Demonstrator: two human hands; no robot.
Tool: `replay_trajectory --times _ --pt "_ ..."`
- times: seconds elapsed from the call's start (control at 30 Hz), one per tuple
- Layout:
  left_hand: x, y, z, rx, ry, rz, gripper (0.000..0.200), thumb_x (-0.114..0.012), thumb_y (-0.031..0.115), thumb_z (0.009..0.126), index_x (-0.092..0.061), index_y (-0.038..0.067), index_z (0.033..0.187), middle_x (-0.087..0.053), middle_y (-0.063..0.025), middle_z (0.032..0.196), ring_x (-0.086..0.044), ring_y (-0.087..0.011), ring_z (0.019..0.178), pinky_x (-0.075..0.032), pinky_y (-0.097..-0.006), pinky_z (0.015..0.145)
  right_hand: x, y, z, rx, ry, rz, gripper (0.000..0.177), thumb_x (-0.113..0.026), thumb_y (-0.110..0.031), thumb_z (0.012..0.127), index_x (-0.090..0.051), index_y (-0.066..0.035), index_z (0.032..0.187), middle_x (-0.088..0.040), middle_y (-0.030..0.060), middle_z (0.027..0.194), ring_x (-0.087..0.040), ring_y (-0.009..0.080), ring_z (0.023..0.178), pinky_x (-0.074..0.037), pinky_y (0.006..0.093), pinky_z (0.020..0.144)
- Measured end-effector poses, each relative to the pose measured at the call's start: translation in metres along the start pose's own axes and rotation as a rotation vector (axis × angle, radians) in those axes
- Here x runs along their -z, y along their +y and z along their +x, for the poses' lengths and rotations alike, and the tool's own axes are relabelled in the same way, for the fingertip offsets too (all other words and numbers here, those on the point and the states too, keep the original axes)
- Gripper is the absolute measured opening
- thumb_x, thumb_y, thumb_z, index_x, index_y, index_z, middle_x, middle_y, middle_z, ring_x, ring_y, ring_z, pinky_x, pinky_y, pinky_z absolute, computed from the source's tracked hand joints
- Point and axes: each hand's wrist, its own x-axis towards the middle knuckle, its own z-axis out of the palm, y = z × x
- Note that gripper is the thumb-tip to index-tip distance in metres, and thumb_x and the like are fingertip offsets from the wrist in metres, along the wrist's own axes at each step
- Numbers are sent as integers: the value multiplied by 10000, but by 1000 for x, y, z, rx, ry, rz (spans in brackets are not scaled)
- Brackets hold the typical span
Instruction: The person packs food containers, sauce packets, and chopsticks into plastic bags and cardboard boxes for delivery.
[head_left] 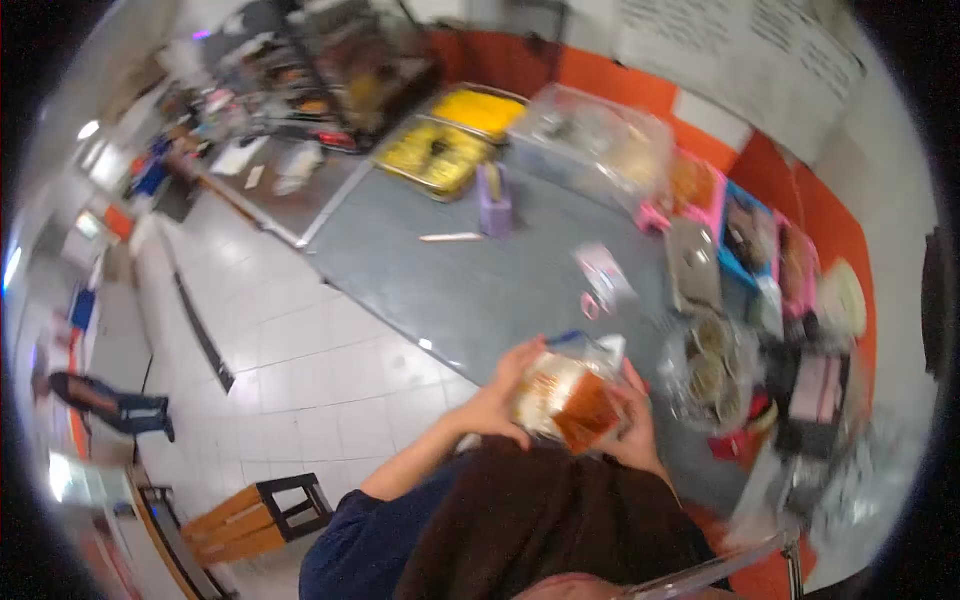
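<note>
Left hand (505, 392) and right hand (634, 420), both part-curled, gripped opposite sides of a filled packet (568, 398) by the near edge of the bench (410, 285); uneven pressure might have dropped it floorward.

1 purple holder (494, 212) on grey counter (400, 255) | 1 clear bin (560, 172) | 1 stool (235, 527)

Writing (795, 35) on the wall board (735, 85) is illegible.

Beyond the packet (562, 396), trays (428, 163) stand left of the box (575, 160).
</note>
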Motion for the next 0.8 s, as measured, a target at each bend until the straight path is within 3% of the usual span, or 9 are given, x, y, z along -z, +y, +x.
replay_trajectory --times 0.1,0.17,0.3,0.33,0.37,0.4,0.47,0.53,0.8 --pt "0 4 0 8 1 63 1222 -685 658 453 -106 51 1342 -39 -171 1397 -81 -329 1283 -125 -464 1030 7 16 1 66 -10 143 738 -795 -284 567 -410 -74 1160 -180 211 1350 -253 321 1236 -278 434 980" --pt "-5 4 -2 21 36 37 1192 -694 633 470 -115 62 1342 -29 -169 1399 -64 -324 1288 -130 -463 1032 3 9 1 -50 45 510 785 -786 -290 582 -350 -79 1200 -215 211 1336 -307 309 1203 -303 429 971" --pt "-13 10 -6 91 170 88 1131 -781 408 531 -74 85 1353 9 -174 1401 -46 -306 1296 -138 -427 1037 18 30 -4 61 -20 417 802 -770 -274 612 -294 -86 1231 -261 211 1312 -358 303 1159 -329 439 954" --pt "-16 15 -9 160 230 253 1135 -785 292 565 3 93 1358 -106 -188 1384 -178 -287 1272 -199 -390 1023 19 23 -9 -62 142 425 598 -621 -318 711 -349 -78 1186 -318 178 1291 -380 304 1142 -357 442 925" --pt "-16 19 -11 171 272 285 1135 -785 292 565 3 93 1358 -106 -188 1384 -178 -287 1272 -199 -390 1023 22 26 -16 -190 303 428 448 -472 -362 809 -404 -70 1142 -375 144 1269 -402 304 1125 -386 444 897" --pt "-17 22 -11 297 212 98 1143 -779 272 574 36 98 1356 -195 -191 1348 -265 -273 1230 -241 -377 1003 68 99 -17 -176 257 445 448 -472 -362 809 -404 -70 1142 -375 144 1269 -402 304 1125 -386 444 897" --pt "-19 31 -11 433 157 -174 1172 -777 210 579 97 98 1351 -385 -169 1238 -411 -217 1113 -301 -342 960 81 181 -25 672 125 -329 680 -706 -373 669 -371 -53 1167 -360 198 1239 -392 324 1119 -360 447 913" --pt "-21 34 -8 451 146 -250 1185 -780 199 574 111 103 1349 -383 -167 1237 -421 -216 1102 -322 -344 945 83 215 -24 693 88 -266 673 -702 -376 671 -376 -53 1162 -363 197 1237 -394 324 1117 -361 447 912" --pt "-29 13 -1 401 88 -297 1195 -768 119 583 163 114 1332 -445 -171 1162 -495 -229 1032 -387 -348 905 80 179 -21 756 29 -231 622 -676 -403 685 -412 -47 1120 -380 195 1221 -404 328 1103 -365 447 897"
